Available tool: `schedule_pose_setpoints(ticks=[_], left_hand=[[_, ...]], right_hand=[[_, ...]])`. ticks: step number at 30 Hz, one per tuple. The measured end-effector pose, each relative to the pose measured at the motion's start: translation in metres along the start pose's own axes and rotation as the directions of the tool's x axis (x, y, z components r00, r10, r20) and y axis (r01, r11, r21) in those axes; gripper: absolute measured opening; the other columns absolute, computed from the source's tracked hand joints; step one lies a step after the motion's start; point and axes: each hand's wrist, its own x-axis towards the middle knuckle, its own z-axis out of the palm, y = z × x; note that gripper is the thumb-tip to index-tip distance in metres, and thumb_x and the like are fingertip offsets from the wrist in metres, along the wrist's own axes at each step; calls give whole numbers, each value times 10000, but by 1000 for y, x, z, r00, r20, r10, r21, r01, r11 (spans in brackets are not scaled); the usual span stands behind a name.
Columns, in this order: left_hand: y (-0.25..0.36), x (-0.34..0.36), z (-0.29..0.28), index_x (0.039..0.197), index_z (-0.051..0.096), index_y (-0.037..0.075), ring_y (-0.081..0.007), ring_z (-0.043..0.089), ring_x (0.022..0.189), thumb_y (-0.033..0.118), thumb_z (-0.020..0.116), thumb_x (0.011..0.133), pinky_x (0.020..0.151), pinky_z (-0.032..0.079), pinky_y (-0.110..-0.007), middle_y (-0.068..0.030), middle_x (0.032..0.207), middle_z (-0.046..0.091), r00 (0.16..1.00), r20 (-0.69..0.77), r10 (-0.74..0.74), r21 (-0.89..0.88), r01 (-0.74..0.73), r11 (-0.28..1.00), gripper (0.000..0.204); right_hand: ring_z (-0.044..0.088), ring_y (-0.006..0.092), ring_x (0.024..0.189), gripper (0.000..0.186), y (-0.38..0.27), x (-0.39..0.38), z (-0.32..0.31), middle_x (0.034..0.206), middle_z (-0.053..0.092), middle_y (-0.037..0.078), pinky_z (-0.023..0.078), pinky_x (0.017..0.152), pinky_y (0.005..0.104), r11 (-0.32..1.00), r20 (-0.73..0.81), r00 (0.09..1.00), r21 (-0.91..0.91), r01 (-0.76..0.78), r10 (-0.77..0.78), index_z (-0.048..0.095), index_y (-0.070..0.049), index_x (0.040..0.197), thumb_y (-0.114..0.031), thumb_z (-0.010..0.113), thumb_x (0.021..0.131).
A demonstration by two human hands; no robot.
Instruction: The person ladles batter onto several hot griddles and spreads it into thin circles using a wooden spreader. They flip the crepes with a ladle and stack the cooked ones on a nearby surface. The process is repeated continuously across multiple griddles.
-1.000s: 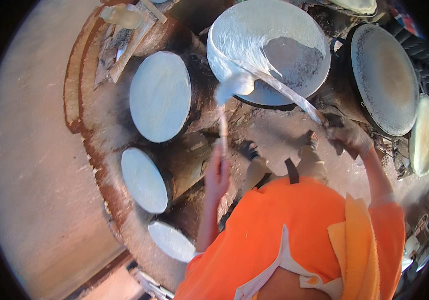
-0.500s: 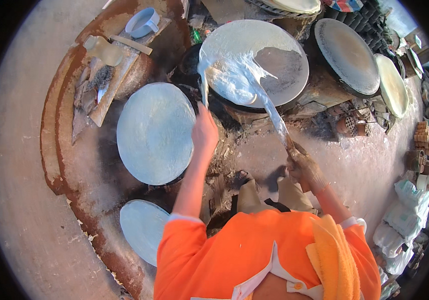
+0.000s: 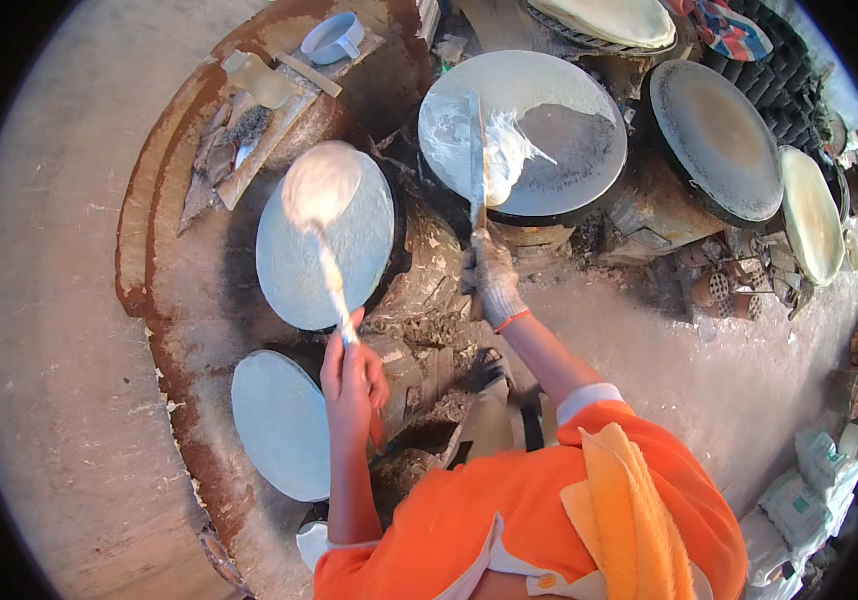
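Note:
My left hand (image 3: 353, 382) is closed around the handle of a tool with a round, pale brown head (image 3: 321, 185), which is blurred by motion. That head is over the far part of the left round griddle (image 3: 319, 275), whose top has a thin whitish coat. My gloved right hand (image 3: 495, 277) grips a long flat spatula (image 3: 477, 150). Its blade lies over the far round griddle (image 3: 577, 150), beside a thick mass of wet white batter (image 3: 505, 158). A dark grey patch shows on that griddle's right side. Another pale griddle (image 3: 282, 428) is at lower left.
A blue handled pot (image 3: 333, 40), a pale bottle (image 3: 257, 80) and a wooden stick stand on a ledge at the far left. More griddles (image 3: 714, 140) line the right. Perforated briquettes (image 3: 719, 290) lie below them. White sacks (image 3: 799, 505) are piled at lower right.
My left hand has moved down and left, bringing its tool from the far griddle to the left one. My right hand has moved left and up, with the spatula now nearly upright in view.

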Motion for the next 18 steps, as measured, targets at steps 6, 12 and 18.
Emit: schedule_pose_setpoints(ticks=[6, 12, 18], left_hand=[[-31, -9, -22, 1134, 444, 19, -63, 268, 327, 179, 328, 893, 310, 265, -219, -10, 570, 382, 997, -38, 60, -229, -67, 971, 312], [-34, -11, -60, 887, 429, 54, -80, 269, 340, 126, 330, 830, 333, 235, -240, -18, 573, 370, 981, -23, -191, -286, 177, 942, 135], [-61, 16, -50, 866, 412, 57, -80, 259, 347, 122, 352, 780, 332, 247, -240, -13, 577, 359, 931, 269, -246, -417, 343, 842, 123]], right_hand=[[395, 138, 357, 296, 25, 18, 51, 553, 435, 3, 357, 333, 302, 999, -188, 981, 17, 47, -43, 472, -97, 772, -375, 473, 875], [389, 115, 360, 316, -56, -100, -25, 537, 436, -7, 328, 333, 280, 938, -278, 904, 218, -269, 324, 464, -114, 732, -398, 485, 870], [375, 115, 357, 302, -4, -70, -62, 541, 434, -11, 327, 328, 296, 999, -197, 980, 47, 10, -1, 477, -104, 751, -378, 472, 880]])
